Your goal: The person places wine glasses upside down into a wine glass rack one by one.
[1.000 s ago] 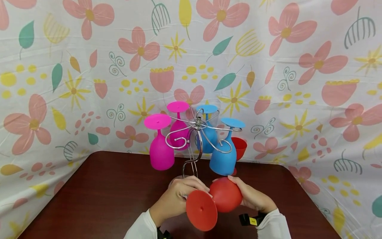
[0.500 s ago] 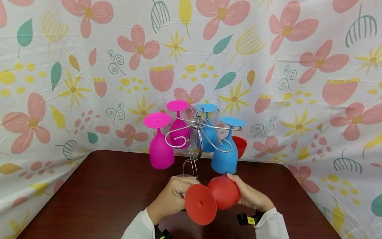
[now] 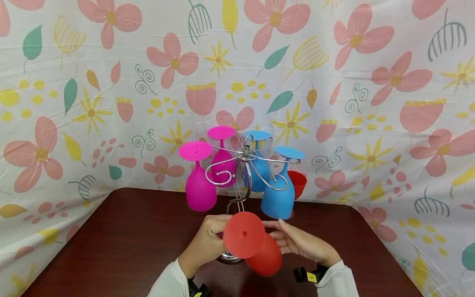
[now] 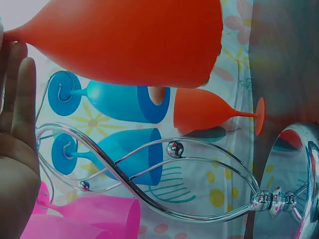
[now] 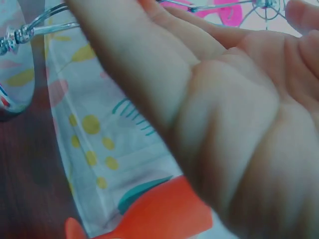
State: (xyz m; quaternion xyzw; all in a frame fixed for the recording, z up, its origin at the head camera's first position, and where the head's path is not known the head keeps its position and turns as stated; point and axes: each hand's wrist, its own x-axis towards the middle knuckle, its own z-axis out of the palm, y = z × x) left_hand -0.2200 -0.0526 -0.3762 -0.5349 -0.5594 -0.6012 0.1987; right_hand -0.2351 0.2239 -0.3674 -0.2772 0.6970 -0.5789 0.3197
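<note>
My left hand [image 3: 209, 239] pinches the stem of a red plastic goblet [image 3: 268, 255]. It is tilted, with its round foot towards the head camera and its bowl to the lower right. In the left wrist view the red goblet [image 4: 134, 40] hangs across the top, fingertips at its stem. On the bowl's right my right hand [image 3: 308, 245] has its fingers stretched out; whether they touch the goblet is hard to tell. Behind, a chrome stemware rack [image 3: 246, 153] carries pink goblets [image 3: 201, 189] and blue goblets [image 3: 278, 200] upside down by their feet.
A second red goblet [image 3: 298, 183] stands upright on the dark wood table [image 3: 130, 239], behind the blue ones. The rack's round base [image 3: 229, 259] is partly hidden behind the held goblet. A flowered cloth [image 3: 130, 82] hangs behind the table.
The held goblet's foot has risen and shifted left while its bowl swung downward. My right hand's fingers, earlier around the bowl, have come off it and straightened.
</note>
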